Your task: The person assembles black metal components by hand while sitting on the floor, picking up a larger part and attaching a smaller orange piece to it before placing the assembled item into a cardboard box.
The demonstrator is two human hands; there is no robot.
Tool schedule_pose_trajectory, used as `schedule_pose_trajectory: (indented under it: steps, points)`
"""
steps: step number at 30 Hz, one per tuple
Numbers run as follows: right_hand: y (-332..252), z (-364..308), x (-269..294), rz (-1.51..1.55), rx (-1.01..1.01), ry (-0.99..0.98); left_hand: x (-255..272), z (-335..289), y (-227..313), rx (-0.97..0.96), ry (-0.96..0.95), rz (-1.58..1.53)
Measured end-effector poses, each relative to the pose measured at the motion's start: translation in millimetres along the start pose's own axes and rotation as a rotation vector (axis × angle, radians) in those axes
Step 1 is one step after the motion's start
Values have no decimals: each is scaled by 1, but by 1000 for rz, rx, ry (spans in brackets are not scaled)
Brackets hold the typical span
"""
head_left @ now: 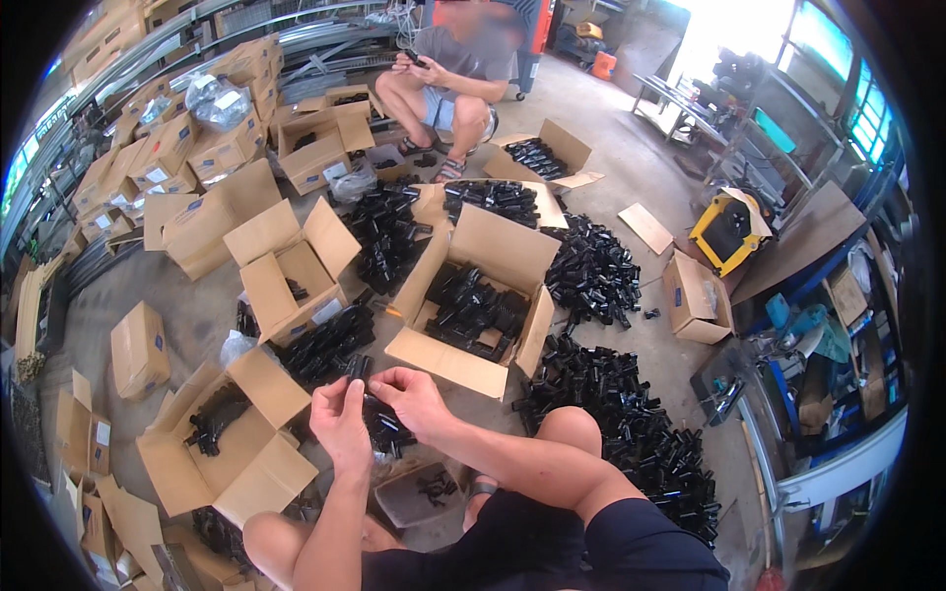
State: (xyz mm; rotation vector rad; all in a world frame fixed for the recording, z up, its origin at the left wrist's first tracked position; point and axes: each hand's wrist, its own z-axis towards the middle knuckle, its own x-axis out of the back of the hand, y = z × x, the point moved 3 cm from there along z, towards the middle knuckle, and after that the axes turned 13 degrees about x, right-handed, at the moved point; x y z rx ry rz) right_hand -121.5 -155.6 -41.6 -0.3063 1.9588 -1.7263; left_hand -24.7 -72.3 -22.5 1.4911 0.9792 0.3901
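My left hand (340,424) pinches a short black tubular part (359,367) upright between thumb and fingers. Close beside it, my right hand (412,399) has thumb and forefinger pressed together at the part's side; anything small between them is too hidden to make out. Just beyond both hands stands an open carton (443,364) partly filled with black parts. More black parts (386,428) lie loose on the floor below my hands. A grey plastic bin (396,504) with a few small dark pieces sits between my legs.
Black parts form a large heap (631,443) on my right and another heap (330,335) on my left. Open cartons (177,478) flank me on the left, with stacked boxes (172,148) behind. A person (458,74) crouches opposite, holding a dark part. A yellow-framed object (724,231) stands right.
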Motion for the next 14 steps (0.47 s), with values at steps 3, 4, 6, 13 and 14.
schedule_pose_trajectory:
  steps: [3, 4, 6, 13, 14]
  points:
    - [0, 0, 4, 131, -21, 14, -4, 1, -4, -36, -7, 32]
    - [3, 1, 11, 223, -25, 31, -10, 1, -6, -36, -26, 19]
    - [1, 3, 28, 272, -24, 37, -26, -1, -12, -36, -62, -27]
    - [8, 7, -10, 222, -28, -78, 12, -1, 9, -114, 81, 203]
    - [26, 5, -35, 218, -78, -188, 1, -15, 15, -151, 112, 384]
